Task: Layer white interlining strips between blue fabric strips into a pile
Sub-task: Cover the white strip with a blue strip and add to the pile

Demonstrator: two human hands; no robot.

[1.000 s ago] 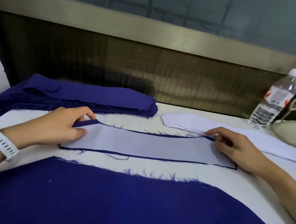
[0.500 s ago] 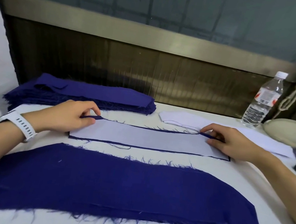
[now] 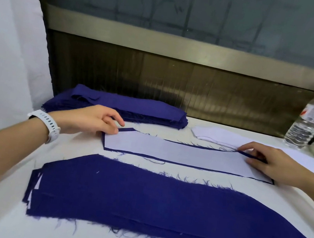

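A white interlining strip (image 3: 179,152) lies flat on a dark blue fabric strip (image 3: 128,129) mid-table, blue showing only as a thin border. The left hand (image 3: 91,119) touches its left end with loosely curled fingers (image 3: 114,131); whether they pinch I cannot tell. The right hand (image 3: 267,164) pinches the blue far edge at the right end. The layered blue pile (image 3: 159,207) sits nearer on the white table (image 3: 4,218).
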